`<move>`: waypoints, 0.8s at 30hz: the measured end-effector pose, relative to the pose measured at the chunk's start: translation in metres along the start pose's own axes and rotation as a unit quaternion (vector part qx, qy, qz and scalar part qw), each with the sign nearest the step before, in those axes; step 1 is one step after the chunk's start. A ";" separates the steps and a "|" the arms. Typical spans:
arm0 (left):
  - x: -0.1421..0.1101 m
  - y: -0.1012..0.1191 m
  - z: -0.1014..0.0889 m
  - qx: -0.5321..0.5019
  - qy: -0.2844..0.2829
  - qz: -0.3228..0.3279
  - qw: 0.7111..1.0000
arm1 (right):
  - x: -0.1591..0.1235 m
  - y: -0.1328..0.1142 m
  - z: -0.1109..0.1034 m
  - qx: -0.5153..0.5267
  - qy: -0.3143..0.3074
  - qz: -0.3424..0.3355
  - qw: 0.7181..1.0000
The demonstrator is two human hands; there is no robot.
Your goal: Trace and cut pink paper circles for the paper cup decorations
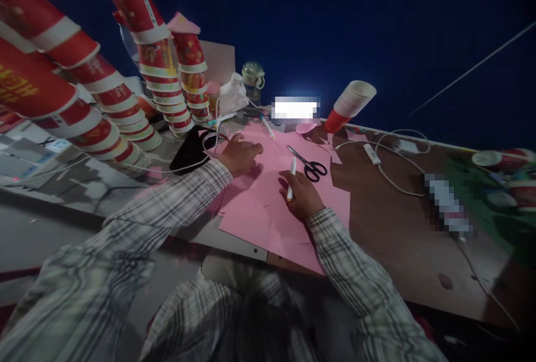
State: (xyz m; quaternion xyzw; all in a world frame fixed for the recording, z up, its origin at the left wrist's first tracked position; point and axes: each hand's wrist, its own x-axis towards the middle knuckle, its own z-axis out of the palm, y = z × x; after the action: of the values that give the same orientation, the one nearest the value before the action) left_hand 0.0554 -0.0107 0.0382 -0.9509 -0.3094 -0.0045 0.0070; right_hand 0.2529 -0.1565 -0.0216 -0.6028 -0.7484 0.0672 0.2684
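Observation:
Pink paper sheets [268, 222] lie spread and overlapping in front of me. My right hand [304, 197] rests over them, its fingers closed around a white marker [292, 177] that points up and away. Just beyond that hand lie black-handled scissors [315, 170], blades towards the upper left. On the left part of the paper is my left hand [240, 156], holding nothing, with fingers spread and reaching to the right. A pale ring like a tape roll [215, 143] sits beside it, above a black flat object [190, 152]. A white pen [267, 126] lies farther back.
Tall stacks of red paper cups [161, 82] rise at the left, some with pink cone tops. At the back stand a tilted cup stack [352, 102], a lidded bottle [253, 80] and a bright blurred light [295, 109]. White cables [397, 180] cross the brown table [389, 239].

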 end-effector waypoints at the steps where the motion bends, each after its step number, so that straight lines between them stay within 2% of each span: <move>1: -0.002 0.006 0.001 -0.007 -0.002 -0.005 1.000 | 0.000 0.000 0.000 -0.002 -0.002 0.001 1.000; 5: -0.002 0.018 -0.003 -0.035 0.009 -0.017 0.999 | 0.001 -0.002 -0.002 0.001 -0.010 0.007 1.000; 8: 0.014 0.016 -0.008 -0.056 0.032 0.009 0.998 | 0.001 -0.003 -0.003 0.009 -0.008 0.005 1.000; 13: 0.062 0.010 -0.004 -0.083 0.048 0.021 0.995 | 0.002 -0.003 -0.003 0.016 -0.012 0.011 1.000; 16: 0.095 0.011 0.004 -0.101 0.019 0.023 0.994 | 0.003 -0.003 -0.003 0.027 -0.014 0.017 0.999; 20: 0.135 0.020 0.015 -0.096 -0.010 0.062 0.993 | 0.002 -0.004 -0.002 0.074 0.001 0.041 0.996; 24: 0.164 0.029 0.031 -0.094 -0.023 0.073 0.993 | 0.000 -0.007 -0.001 0.117 0.023 0.073 0.990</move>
State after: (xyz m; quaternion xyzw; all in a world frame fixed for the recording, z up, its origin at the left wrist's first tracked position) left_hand 0.2058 0.0628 0.0093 -0.9674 -0.2370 -0.0112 -0.0891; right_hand 0.2477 -0.1583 -0.0179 -0.6218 -0.6829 0.1602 0.3485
